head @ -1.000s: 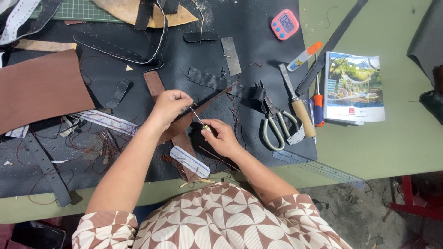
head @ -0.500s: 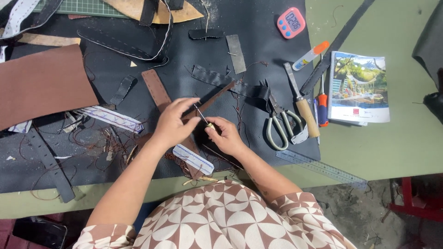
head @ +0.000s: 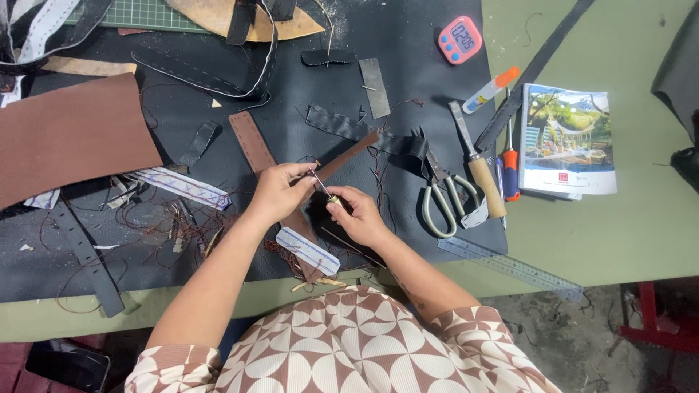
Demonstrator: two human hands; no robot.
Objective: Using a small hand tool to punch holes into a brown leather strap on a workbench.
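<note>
My left hand [head: 277, 191] pinches a long brown leather strap [head: 346, 156] that runs up to the right across the black mat [head: 408, 44]. My right hand [head: 357, 213] grips a small awl [head: 325, 189] with a brass ferrule, its thin metal tip pointing up-left onto the strap beside my left fingers. A second brown strap [head: 250, 142] lies just above my left hand. A pale strip with blue marks [head: 307, 249] lies below both hands. Dark red thread [head: 377, 173] trails right of the strap.
Scissors [head: 440, 196], a wooden-handled knife [head: 477, 169], a red screwdriver [head: 510, 169], a glue pen [head: 492, 89] and a clear ruler [head: 510, 266] lie to the right. A booklet [head: 568, 140], a pink timer [head: 460, 39], a brown leather sheet [head: 69, 135] and black straps [head: 80, 251] surround the mat.
Both hands and the strap sit slightly lower and further right in view as the head camera shifted. The awl tip stays at the strap between the hands.
</note>
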